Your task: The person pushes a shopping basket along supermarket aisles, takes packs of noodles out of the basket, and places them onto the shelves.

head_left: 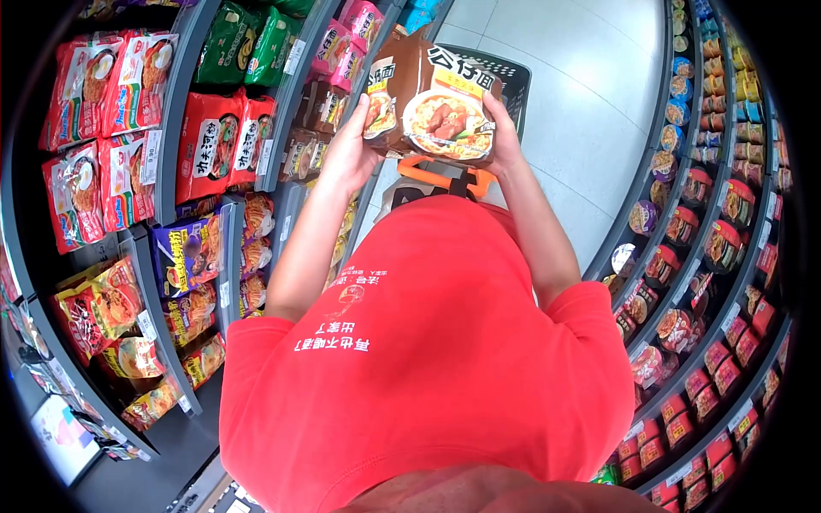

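Note:
A brown noodle multipack (440, 103) with a picture of a noodle bowl on its front is held up between both hands, above a dark shopping basket or cart (516, 64) with an orange handle (436, 173). My left hand (351, 150) grips the pack's left side, thumb against its printed side. On the right edge, my right hand (505, 132) is wrapped round the pack. Parts of the fingers of both hands are hidden behind it. Brown packs (321, 107) sit on the shelf left of my left hand.
Shelves with red (209, 145), green (229, 43), pink (336, 47) and purple (186, 252) noodle packs line the left side. Along the right, curved shelves hold cup and bowl noodles (721, 244). A tiled floor (573, 111) runs between them.

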{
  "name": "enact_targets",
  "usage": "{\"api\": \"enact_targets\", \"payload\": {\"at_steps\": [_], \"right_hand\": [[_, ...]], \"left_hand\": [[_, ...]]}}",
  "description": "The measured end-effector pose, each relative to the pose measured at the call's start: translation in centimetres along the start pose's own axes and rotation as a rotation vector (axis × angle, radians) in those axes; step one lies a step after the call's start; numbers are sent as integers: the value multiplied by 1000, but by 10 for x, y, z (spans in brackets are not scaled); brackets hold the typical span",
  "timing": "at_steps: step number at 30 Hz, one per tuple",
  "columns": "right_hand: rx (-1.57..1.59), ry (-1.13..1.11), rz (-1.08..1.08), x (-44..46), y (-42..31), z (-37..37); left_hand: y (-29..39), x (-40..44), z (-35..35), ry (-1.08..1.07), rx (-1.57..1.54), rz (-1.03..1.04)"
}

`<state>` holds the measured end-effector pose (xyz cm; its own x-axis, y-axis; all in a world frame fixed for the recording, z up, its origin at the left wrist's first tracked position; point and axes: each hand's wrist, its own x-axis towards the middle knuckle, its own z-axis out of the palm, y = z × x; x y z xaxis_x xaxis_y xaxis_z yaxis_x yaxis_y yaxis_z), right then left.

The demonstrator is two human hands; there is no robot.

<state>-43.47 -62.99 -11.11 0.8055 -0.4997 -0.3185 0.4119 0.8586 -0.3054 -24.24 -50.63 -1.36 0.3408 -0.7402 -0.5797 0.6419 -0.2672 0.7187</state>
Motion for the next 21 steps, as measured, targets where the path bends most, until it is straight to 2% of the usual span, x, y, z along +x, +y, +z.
{"api": "enact_targets", "payload": {"at_steps": [11, 14, 21], "right_hand": [[-238, 103, -21, -5, -4, 9], [-261, 137, 44, -5, -4, 16], [-328, 106, 78, -1, 5, 9]], "left_hand": [[-21, 5, -27, 36, 74, -123], [-27, 5, -32, 73, 39, -162], [-38, 8, -49, 84, 79, -147]]}}
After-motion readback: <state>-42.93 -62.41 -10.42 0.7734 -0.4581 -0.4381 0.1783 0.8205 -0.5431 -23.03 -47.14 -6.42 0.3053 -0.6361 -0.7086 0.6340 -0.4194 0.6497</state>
